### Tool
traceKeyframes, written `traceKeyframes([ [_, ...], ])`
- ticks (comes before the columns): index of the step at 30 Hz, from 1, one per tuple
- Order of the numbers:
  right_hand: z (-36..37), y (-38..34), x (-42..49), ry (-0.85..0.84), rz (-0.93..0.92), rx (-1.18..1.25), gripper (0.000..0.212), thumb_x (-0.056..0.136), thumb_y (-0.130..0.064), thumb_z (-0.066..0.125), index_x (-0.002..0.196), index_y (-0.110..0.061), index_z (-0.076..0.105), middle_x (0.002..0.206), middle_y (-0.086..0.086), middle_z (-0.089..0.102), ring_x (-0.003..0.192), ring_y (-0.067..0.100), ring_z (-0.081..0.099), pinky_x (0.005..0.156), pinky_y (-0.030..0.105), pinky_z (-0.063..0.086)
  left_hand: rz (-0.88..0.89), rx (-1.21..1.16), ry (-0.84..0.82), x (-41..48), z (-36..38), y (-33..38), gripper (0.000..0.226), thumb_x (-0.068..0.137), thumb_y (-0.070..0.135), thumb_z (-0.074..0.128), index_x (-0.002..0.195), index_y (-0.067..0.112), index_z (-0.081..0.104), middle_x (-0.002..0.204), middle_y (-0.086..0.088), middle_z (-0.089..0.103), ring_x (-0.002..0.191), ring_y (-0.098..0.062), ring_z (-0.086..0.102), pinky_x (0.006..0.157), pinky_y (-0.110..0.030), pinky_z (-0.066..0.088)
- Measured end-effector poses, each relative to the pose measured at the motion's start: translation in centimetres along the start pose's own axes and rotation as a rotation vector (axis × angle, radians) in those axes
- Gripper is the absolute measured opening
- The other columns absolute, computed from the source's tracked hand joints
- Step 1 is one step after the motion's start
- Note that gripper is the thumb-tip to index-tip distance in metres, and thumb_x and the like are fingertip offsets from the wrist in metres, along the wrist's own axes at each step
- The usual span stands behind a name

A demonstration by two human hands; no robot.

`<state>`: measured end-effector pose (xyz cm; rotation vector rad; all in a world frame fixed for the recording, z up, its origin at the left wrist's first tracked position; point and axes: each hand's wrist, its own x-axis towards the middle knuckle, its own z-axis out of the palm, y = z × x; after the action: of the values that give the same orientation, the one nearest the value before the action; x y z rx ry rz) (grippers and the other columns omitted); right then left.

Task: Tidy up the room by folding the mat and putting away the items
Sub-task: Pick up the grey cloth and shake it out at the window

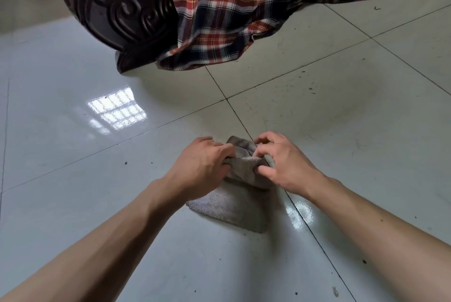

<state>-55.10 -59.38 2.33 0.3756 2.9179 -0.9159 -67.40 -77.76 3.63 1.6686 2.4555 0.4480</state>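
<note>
Mat in left hand, right hand

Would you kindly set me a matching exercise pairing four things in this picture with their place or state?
Things: 1 mat; 2 plaid cloth; 3 carved dark furniture; 4 left hand.
States: A hangs down to the floor; B grips the mat; C lies partly folded on the floor; D stands at the upper left.
Pairs: 1-C, 2-A, 3-D, 4-B.

On the floor, mat between left hand and right hand, furniture leg and cloth behind
</note>
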Motion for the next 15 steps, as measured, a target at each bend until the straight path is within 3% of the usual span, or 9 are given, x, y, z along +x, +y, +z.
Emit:
traceKeyframes([
  [2, -0.2, 0.0, 0.2, -0.003, -0.059, -0.053, 0.014, 0.080, -0.017, 0.078, 0.092, -0.020, 0.071, 0.122, -0.006, 0.060, 0.116, 0.017, 0.050, 0.100, 0.031, 0.038, 0.007, 0.004, -0.008, -0.2, 0.0, 0.2, 0.005, 0.088, 0.019, 0.061, 0.090, 0.016, 0.063, 0.077, -0.001, 0.065, 0.069, -0.024, 0.057, 0.064, -0.030, 0.038],
  [7, 0.0, 0.2, 0.1, -0.051, -0.152, -0.164, 0.014, 0.077, -0.021, 0.076, 0.088, -0.022, 0.068, 0.109, -0.009, 0.067, 0.113, 0.016, 0.055, 0.084, 0.028, 0.030, -0.030, -0.006, -0.092, -1.0, 0.7, -0.4, 0.011, 0.084, 0.025, 0.068, 0.093, 0.021, 0.063, 0.085, 0.004, 0.062, 0.072, -0.020, 0.056, 0.062, -0.033, 0.048],
  [10, 0.1, 0.4, -0.3, -0.071, -0.132, -0.204, 0.013, 0.078, -0.025, 0.075, 0.090, -0.021, 0.070, 0.114, -0.008, 0.064, 0.114, 0.015, 0.053, 0.092, 0.032, 0.037, -0.044, 0.031, -0.166, -1.2, 1.2, -0.7, 0.009, 0.084, 0.022, 0.066, 0.090, 0.019, 0.062, 0.087, 0.002, 0.059, 0.076, -0.021, 0.055, 0.064, -0.036, 0.050],
  [15, -0.1, 0.7, -0.3, 0.014, 0.032, -0.180, 0.015, 0.085, -0.032, 0.073, 0.094, -0.020, 0.069, 0.105, -0.004, 0.060, 0.105, 0.019, 0.053, 0.096, 0.038, 0.044, -0.171, 0.001, -0.105, -0.9, 2.3, -2.0, 0.009, 0.089, 0.026, 0.064, 0.093, 0.018, 0.063, 0.090, 0.001, 0.060, 0.083, -0.023, 0.058, 0.069, -0.039, 0.051],
])
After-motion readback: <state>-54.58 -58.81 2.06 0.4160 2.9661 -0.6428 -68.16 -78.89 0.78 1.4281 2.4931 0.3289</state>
